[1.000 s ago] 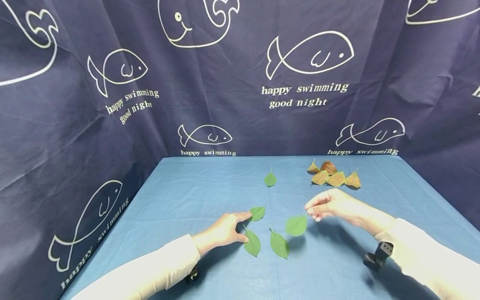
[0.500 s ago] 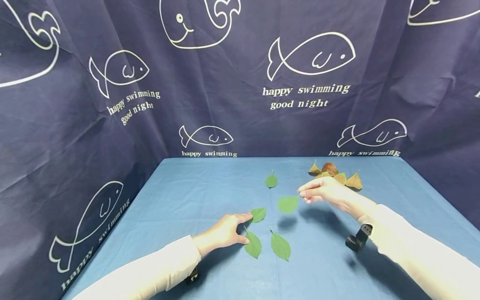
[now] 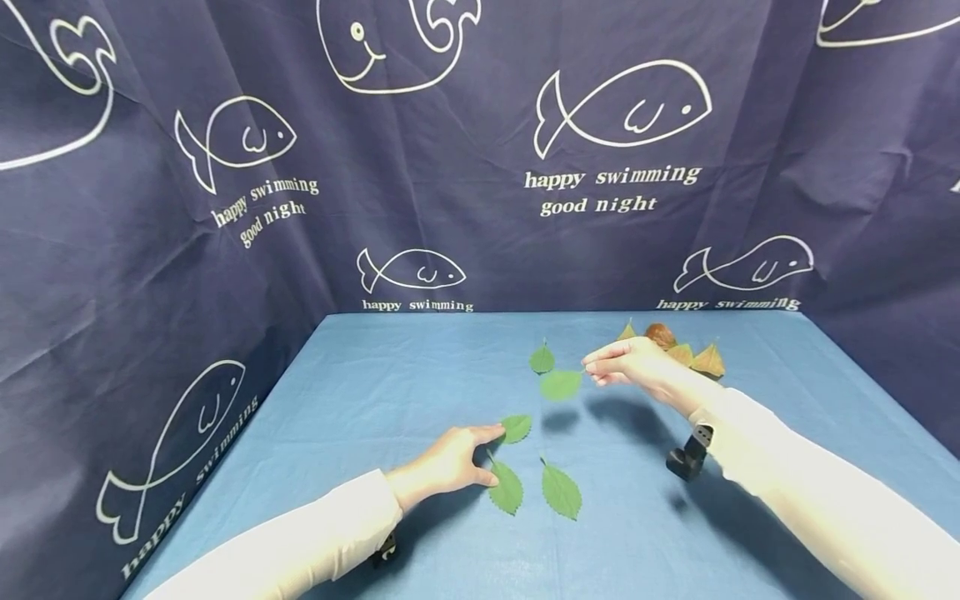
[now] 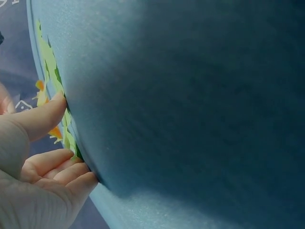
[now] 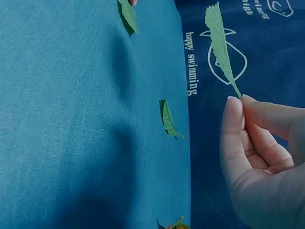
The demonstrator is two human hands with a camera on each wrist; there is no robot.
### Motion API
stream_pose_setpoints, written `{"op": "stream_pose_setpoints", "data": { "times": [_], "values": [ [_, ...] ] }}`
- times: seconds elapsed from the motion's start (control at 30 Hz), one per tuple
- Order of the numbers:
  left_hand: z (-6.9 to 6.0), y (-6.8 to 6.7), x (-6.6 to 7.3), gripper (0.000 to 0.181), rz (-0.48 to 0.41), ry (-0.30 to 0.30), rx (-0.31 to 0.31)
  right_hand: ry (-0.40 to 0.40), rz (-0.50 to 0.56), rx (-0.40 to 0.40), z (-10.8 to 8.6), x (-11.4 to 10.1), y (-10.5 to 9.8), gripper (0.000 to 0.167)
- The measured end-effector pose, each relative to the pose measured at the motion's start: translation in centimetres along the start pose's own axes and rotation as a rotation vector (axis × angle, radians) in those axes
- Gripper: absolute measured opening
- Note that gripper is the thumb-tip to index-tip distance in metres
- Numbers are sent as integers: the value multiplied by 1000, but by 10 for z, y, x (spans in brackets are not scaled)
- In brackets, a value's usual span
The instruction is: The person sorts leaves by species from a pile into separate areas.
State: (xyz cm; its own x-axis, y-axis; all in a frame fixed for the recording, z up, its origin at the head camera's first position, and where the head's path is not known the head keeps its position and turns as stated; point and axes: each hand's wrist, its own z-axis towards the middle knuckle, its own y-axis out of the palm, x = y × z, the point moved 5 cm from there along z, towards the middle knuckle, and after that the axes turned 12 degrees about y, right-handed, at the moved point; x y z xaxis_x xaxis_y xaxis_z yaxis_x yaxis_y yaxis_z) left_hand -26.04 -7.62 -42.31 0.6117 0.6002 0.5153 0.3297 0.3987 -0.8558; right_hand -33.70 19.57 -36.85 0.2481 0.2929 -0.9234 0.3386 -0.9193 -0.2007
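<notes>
My right hand [image 3: 626,364] pinches the stem of a green leaf [image 3: 561,385] between thumb and forefinger. That leaf [image 5: 218,43] hangs above the cloth, its shadow falling below it. Just beyond it lies another green leaf [image 3: 542,359] on the cloth. My left hand [image 3: 448,461] rests low, thumb and fingers spread apart. Its fingertip touches the edge of one leaf [image 3: 517,428], and its thumb touches a second leaf [image 3: 506,487]. Right of these lies a leaf with toothed edges [image 3: 561,490], touched by neither hand.
Several yellow-brown leaves [image 3: 707,360] and a rounder brown leaf [image 3: 660,336] lie at the back right, partly hidden by my right hand. Blue cloth [image 3: 390,375] covers the table. A dark curtain [image 3: 480,167] printed with fish stands behind and at the sides.
My right hand has moved away from me and to the left, carrying the pinched leaf toward the far green leaf. My left hand has stayed in place.
</notes>
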Motion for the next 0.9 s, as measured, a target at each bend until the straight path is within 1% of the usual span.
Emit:
{"op": "stream_pose_setpoints", "data": {
  "times": [0.2,0.4,0.47,0.7,0.9],
  "values": [
    [-1,-3,1,72,0,-5,-4,-8,48,37,13,-3,0,45],
    [0,-4,1,72,10,-17,-8,-11,120,70,27,-4,3,45],
    [0,-4,2,72,14,-17,-7,-5,146,79,33,-3,5,44],
    [-1,-1,3,72,-2,-19,-13,35,168,127,52,1,9,44],
    [-1,0,2,72,-5,-15,-7,58,210,163,68,6,12,42]
  ]
}}
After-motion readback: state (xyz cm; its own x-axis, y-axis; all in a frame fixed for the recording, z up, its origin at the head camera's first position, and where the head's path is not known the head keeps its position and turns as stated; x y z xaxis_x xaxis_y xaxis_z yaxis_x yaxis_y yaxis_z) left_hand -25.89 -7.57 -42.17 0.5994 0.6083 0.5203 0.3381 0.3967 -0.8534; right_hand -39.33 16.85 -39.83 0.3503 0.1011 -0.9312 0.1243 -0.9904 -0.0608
